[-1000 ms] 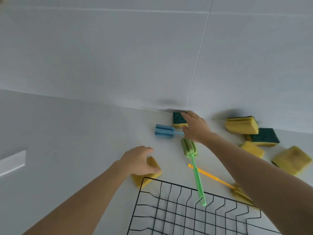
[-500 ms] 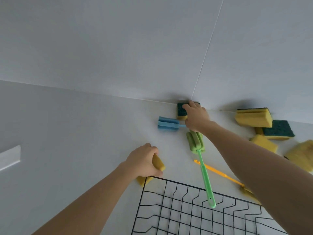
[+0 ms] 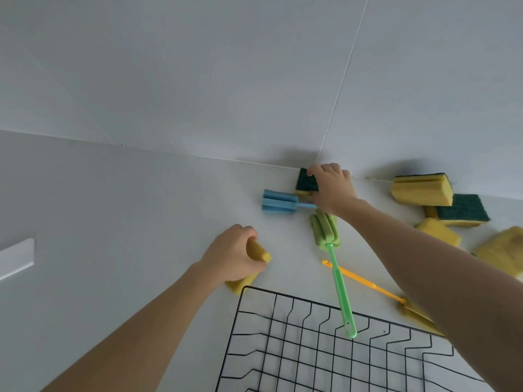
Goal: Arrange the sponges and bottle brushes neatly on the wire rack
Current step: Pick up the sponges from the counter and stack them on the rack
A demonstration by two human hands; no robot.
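A black wire rack (image 3: 297, 349) lies on the white counter at the bottom. Just beyond its far left corner, my left hand (image 3: 230, 254) is closed on a yellow sponge (image 3: 259, 251). My right hand (image 3: 332, 188) grips a green-topped yellow sponge (image 3: 305, 182) against the back wall. A blue bottle brush (image 3: 278, 201) lies left of that hand, its handle hidden under it. A green bottle brush (image 3: 331, 250) rests with its handle end on the rack's far edge. An orange bottle brush (image 3: 362, 281) lies partly under my right forearm.
Several more yellow and green-topped sponges (image 3: 423, 189) lie scattered at the right, near the wall. The tiled wall (image 3: 198, 80) rises right behind the counter. A white strip (image 3: 15, 257) sits at the far left.
My left hand has curled tighter around the yellow sponge and tipped it up on edge. My right hand has closed further over the green-topped sponge by the wall.
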